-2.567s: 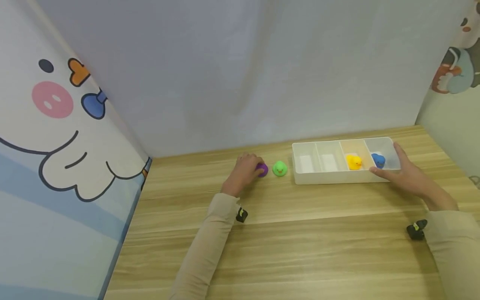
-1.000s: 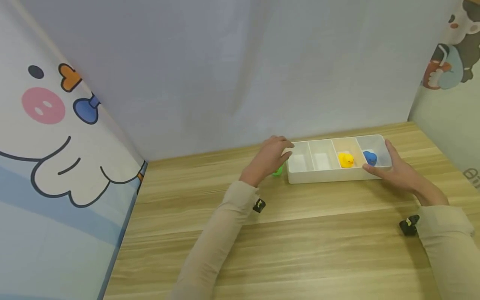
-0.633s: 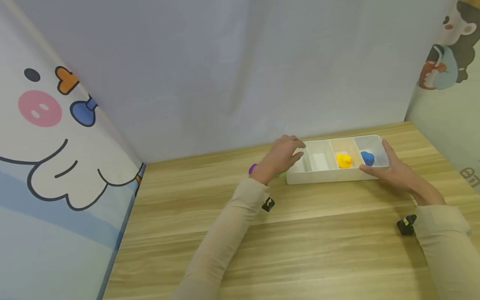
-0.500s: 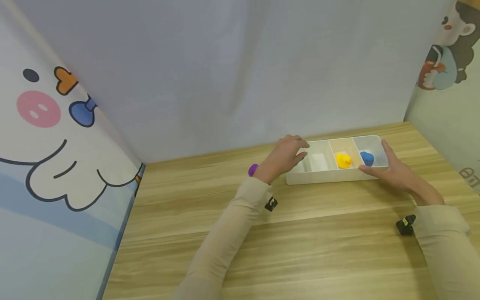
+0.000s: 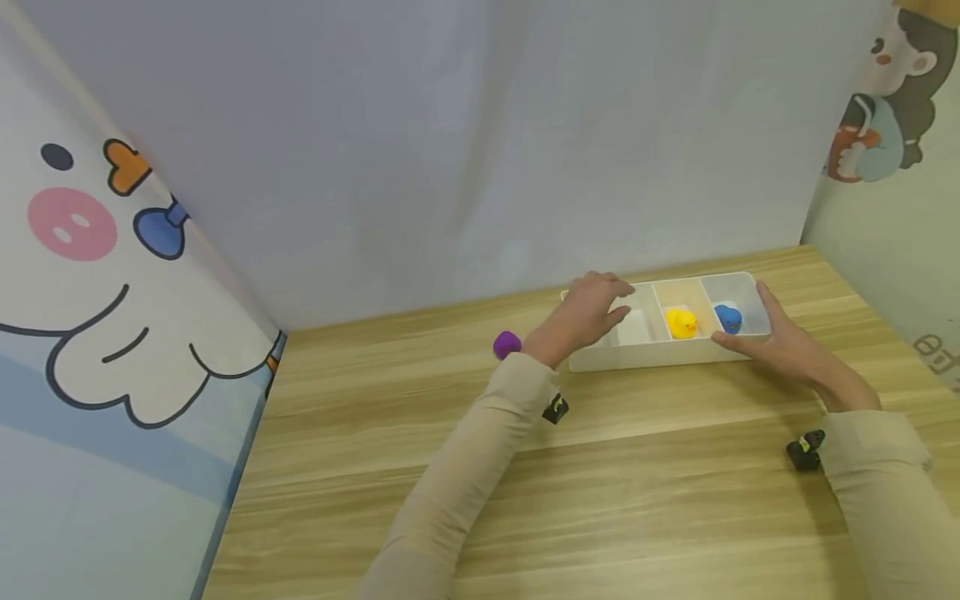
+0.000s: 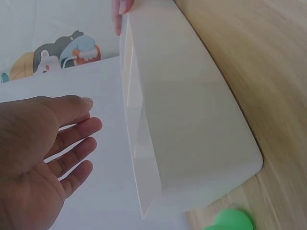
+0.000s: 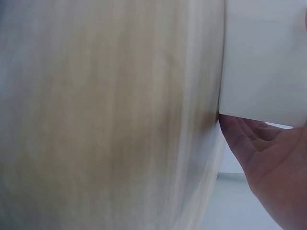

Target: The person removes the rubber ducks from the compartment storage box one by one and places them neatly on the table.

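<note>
My left hand [image 5: 585, 312] hovers over the left part of a white divided box [image 5: 637, 357], with nothing between its loosely bent fingers. In the left wrist view, a gap separates its fingertips [image 6: 91, 125] from the box rim. My right hand [image 5: 795, 346] holds the box's right end, thumb along the near side and fingers around the end wall. Inside the box, a yellow toy duck [image 5: 682, 323] and a blue toy duck [image 5: 727, 318] occupy the two right compartments. A small purple toy [image 5: 507, 344] lies left of my left wrist. The green toy duck [image 6: 232, 220] shows only in the left wrist view.
The box stands on a wood-grain table [image 5: 637, 500] close to the pale back wall [image 5: 450, 167]. Cartoon-printed panels flank both sides. Small black devices [image 5: 556, 408] sit at both cuffs.
My left hand has left the purple toy and moved right, past the green duck, to above the box. The purple toy stays on the table. My right hand keeps its hold.
</note>
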A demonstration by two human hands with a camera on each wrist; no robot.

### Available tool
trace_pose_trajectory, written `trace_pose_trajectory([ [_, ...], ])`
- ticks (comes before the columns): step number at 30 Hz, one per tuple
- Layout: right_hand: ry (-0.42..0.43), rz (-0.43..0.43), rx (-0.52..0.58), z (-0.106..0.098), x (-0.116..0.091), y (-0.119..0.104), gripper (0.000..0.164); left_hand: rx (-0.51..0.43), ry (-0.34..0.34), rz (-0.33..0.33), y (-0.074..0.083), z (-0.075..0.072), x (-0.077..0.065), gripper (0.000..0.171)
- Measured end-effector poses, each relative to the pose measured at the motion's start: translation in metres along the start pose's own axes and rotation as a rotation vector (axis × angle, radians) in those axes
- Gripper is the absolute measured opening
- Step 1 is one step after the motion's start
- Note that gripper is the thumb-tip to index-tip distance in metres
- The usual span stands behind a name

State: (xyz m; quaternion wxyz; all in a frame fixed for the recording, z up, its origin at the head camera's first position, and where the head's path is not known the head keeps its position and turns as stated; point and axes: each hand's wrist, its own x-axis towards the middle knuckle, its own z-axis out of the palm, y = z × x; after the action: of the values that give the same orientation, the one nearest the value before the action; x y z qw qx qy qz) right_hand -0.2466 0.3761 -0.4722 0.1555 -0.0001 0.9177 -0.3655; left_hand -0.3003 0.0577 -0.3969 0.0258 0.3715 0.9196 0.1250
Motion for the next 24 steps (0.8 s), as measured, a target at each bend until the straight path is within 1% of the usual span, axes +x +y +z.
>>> trace_pose_trajectory([
  [5,0.005,0.005,-0.005,-0.001,0.001,0.000,0.118,-0.007,-0.016,0.019,0.005,0.003,0.007,0.039],
  [14,0.005,0.006,0.021,0.000,0.001,0.000,0.119,0.049,-0.026,0.059,0.013,0.012,0.018,0.038],
  [19,0.009,0.008,0.025,0.000,-0.001,-0.001,0.119,0.044,-0.040,0.061,0.019,0.016,0.022,0.040],
  [24,0.008,0.011,0.019,0.001,0.000,-0.001,0.119,0.025,-0.030,0.055,0.021,0.021,0.027,0.040],
])
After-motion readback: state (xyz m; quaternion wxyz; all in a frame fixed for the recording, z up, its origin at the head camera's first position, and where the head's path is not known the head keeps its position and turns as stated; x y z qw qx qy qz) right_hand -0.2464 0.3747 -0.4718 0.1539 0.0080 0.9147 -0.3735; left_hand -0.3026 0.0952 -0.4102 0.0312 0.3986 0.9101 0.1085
